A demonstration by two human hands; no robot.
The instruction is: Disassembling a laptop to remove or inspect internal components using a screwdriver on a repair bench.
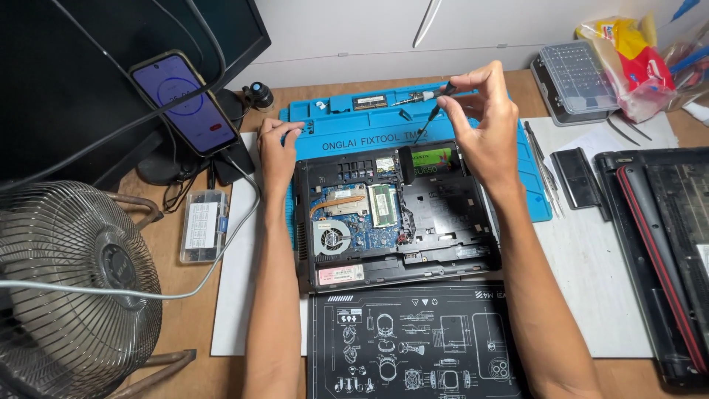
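Right hand pinches a screwdriver above the opened laptop, at its 12 o'clock edge. Left hand, fingers curled and empty, rests at the laptop's 10 o'clock corner on the blue mat.

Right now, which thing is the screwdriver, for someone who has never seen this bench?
Find the opened laptop on the blue mat. Above its top edge the right hand pinches a thin black screwdriver, slanting down toward the laptop; unlike nearby tools, it is off the table.

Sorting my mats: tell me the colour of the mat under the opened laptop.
Bright blue mat, clearest in the head view.
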